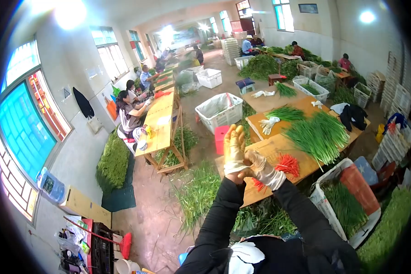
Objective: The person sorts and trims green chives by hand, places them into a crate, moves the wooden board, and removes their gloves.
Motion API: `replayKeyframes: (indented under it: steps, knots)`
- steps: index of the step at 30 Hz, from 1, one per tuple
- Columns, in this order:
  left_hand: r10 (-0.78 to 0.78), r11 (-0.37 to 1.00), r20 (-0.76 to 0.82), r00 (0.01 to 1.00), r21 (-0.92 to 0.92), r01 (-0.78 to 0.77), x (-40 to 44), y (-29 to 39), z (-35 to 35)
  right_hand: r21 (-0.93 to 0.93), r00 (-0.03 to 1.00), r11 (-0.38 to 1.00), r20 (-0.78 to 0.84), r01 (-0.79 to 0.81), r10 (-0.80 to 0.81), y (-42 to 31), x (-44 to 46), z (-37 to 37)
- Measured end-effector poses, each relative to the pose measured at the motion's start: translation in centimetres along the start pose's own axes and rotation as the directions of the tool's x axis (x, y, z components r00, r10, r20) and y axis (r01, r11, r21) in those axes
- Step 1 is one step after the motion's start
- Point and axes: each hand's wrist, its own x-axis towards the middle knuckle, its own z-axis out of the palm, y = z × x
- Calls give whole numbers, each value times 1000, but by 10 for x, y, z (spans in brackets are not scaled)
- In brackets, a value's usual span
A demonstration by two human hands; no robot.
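Note:
My left hand (235, 148) is raised with its fingers stretched upward, in a yellowish translucent glove, a strip of bare wrist showing below the cuff. At its wrist, my right hand (263, 170), in a similar pale glove, is closed on the left glove's cuff. Just beyond the hands is a wooden table (269, 148). On it lie a bunch of red ties or bands (288, 164) near my right hand, a large spread of long green stalks (319, 134) resembling chives, and a white glove (269, 124).
A white crate (220, 111) with a liner stands beyond the table. To my right is a crate of green stalks (345, 205). Loose greens (198, 192) litter the floor at left. People sit along a long wooden table (162, 116); a red broom (126, 245) is at lower left.

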Motion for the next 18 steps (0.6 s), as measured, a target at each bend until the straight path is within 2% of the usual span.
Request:
replayKeyframes:
  steps: [2,3,4,5,6,7,8,9,10,12,13,14,16,17,18]
  knots:
    - [-47,999,124,991,29,43,-1,-11,-10,118,963,982,244,-148,116,28,-11,-2]
    - [-112,993,136,984,38,108,-2,-16,-16,115,964,982,238,-149,118,34,-16,2]
    - [-177,983,110,978,73,170,-6,-17,-19,536,914,745,300,-397,272,34,-22,7]
    - [-194,978,103,975,100,184,-8,-17,-20,800,834,289,419,-526,360,35,-28,11]
    - [-213,972,97,972,126,200,-11,-18,-20,803,836,291,409,-520,366,43,-36,15]
    - [-221,970,106,970,130,207,-10,-21,-24,626,916,669,280,-401,287,43,-37,16]
    - [-177,975,79,981,149,164,-7,-26,-30,325,969,921,192,-213,156,44,-37,14]
    - [-131,978,54,990,168,121,-6,-32,-34,-130,979,990,205,48,-21,44,-40,7]
    - [-111,983,5,994,149,109,-7,-36,-35,-139,981,989,195,43,-16,42,-40,9]
    - [70,965,85,994,246,-89,-9,-54,-36,-522,998,852,-41,-53,36,36,-43,17]
    - [183,930,124,975,301,-212,-10,-57,-32,-542,986,824,-106,-166,128,42,-45,23]
    - [237,881,81,968,403,-249,-10,-57,-29,-552,983,814,-125,-179,131,51,-45,25]
    - [329,854,88,940,396,-336,-18,-59,-18,-210,938,933,-252,-294,239,65,-43,27]
    - [221,924,78,972,302,-234,-17,-71,-25,-207,914,916,-296,-344,276,70,-39,29]
    - [214,934,54,975,282,-221,-14,-82,-30,-211,912,915,-307,-345,273,77,-37,27]
